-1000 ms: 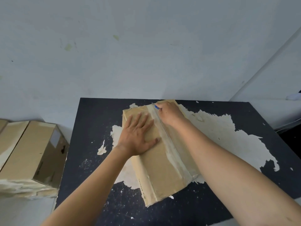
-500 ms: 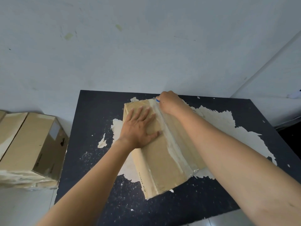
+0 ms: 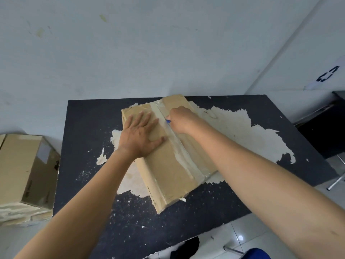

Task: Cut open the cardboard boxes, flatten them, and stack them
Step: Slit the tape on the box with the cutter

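A: Where is the work placed?

B: A dark surface (image 3: 89, 128) with peeled pale patches is seen. The box (image 3: 173, 171) is laid flat near its middle, its length running from 11 o'clock to 5 o'clock.

A: How is it held?

B: The left hand (image 3: 141, 135) is spread flat with fingers straight and pressed on the panel at the 9 o'clock side of the seam; nothing is gripped by it. The right hand (image 3: 182, 120) is curled round a blue cutter (image 3: 168, 121), of which only the tip is shown. The tip is set on the strip of tape (image 3: 184, 156) near its 12 o'clock end.

A: What is judged to be needed for a clean cut?

B: The seam is probably being slit. The blade should be drawn along the middle of the tape toward 5 o'clock and held shallow, so that only tape is parted. The panel should be pressed firmly so that the box is not dragged. The left hand, lying just beside the tape, should be held clear of the blade's line.

A: And the count?

B: One surface, one box on it, two hands, one strip of tape and one cutter are counted. At 9 o'clock, off the surface, one closed box (image 3: 22, 165) is seen. A sliver of a further box (image 3: 1, 144) is cut off by the frame's edge, and the pale layers (image 3: 18, 214) beneath cannot be counted.
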